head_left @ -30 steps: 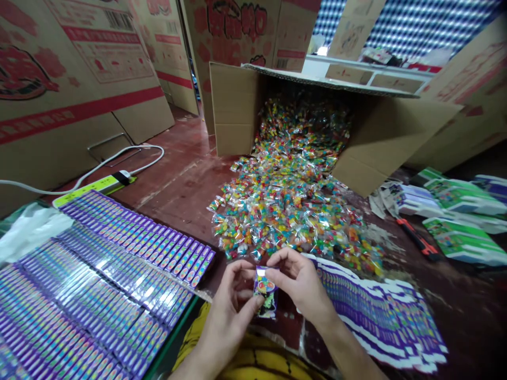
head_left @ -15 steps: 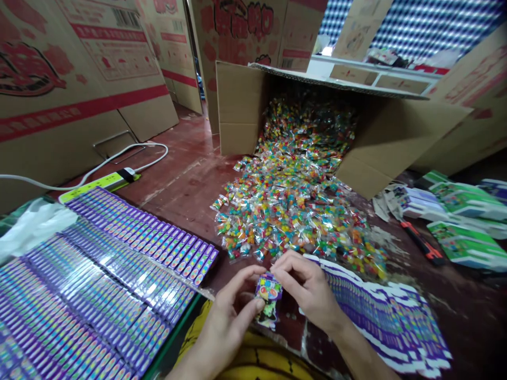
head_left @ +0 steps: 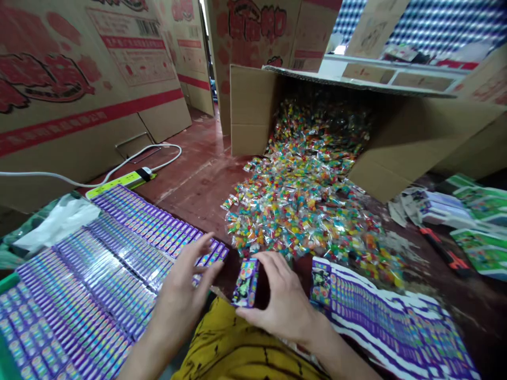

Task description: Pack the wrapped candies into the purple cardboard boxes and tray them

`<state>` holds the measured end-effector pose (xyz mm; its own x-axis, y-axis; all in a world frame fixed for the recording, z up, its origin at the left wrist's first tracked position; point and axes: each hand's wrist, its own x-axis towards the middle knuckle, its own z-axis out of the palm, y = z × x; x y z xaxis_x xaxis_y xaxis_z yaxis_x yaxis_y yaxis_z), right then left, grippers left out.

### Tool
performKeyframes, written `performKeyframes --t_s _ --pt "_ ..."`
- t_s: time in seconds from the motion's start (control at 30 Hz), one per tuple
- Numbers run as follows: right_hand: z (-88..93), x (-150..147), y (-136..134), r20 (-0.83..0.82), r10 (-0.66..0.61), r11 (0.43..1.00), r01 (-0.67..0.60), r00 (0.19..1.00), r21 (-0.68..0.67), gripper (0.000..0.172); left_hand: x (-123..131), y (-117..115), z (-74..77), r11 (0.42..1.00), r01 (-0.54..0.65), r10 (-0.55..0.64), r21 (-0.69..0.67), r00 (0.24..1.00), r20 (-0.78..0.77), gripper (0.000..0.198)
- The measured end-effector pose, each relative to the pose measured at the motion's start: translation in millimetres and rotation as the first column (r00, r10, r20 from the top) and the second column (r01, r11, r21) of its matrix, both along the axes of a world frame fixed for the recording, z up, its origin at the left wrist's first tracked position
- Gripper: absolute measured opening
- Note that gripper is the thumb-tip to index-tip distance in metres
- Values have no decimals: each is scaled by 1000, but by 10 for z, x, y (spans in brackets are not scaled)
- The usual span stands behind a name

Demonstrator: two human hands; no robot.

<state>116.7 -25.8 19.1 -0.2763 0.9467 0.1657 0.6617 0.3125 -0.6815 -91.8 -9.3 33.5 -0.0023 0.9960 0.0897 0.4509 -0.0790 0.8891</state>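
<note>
My right hand grips a small purple candy box by its ends, between thumb and fingers, low in front of my lap. Just left of it, my left hand is empty with its fingers apart, over the edge of the packed rows of purple candy boxes. A fanned row of flat, unfolded purple cartons lies to the right of my right hand. Beyond both hands, small clear bags of colourful candy spill in a heap across the dark red surface.
The candy bags pour from a cardboard box on its side. A yellow-green power strip with a white cable lies at left. Red-handled cutters and green cartons are at right. Large printed cartons stand behind.
My left hand has let go of the candy box and moved left, opening. My right hand now holds the box alone, slightly further left. The view has shifted a little left.
</note>
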Motion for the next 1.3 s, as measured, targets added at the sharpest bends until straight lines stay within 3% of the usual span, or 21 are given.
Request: performKeyframes --t_s 0.07,0.17,0.33,0.47,0.57,0.73,0.83,0.97,1.07,1.17,1.3 --pt "-61 -192 67 73 2 1000 -3 997 22 81 -203 51 42 990 -65 94 129 967 -239 48" --pt "-186 -426 168 159 -13 998 2 987 67 82 -304 83 -2 983 58 34 172 871 -490 56" --pt "-327 -630 283 207 -3 997 -14 978 80 75 -113 115 -238 978 196 -102 70 744 -660 68" --pt "-239 -565 265 176 14 997 -27 984 69 92 -49 163 -348 984 163 -60 65 660 -749 70" --pt "-79 -225 217 135 -25 995 11 991 100 87 -74 173 -368 987 150 -47 62 629 -776 68" --pt "68 865 112 133 -327 933 297 936 202 22 -94 170 -351 979 184 -47 83 608 -792 71" --pt "29 1438 -29 248 -425 904 395 871 162 19 -24 173 -304 969 199 -2 149 605 -796 80" --pt "-111 1689 -186 382 -350 930 365 855 36 25 340 71 -262 937 280 -27 211 659 -752 83" --pt "-201 1610 -176 441 -360 924 378 822 51 27 815 -93 -338 889 443 -257 120 697 -669 86" --pt "-252 1514 -84 468 -420 901 419 778 112 28 1285 -206 -479 810 587 -455 8 635 -625 91" --pt "-288 1490 30 416 -435 896 428 799 114 18 1627 -198 -561 788 613 -488 -51 573 -658 91"
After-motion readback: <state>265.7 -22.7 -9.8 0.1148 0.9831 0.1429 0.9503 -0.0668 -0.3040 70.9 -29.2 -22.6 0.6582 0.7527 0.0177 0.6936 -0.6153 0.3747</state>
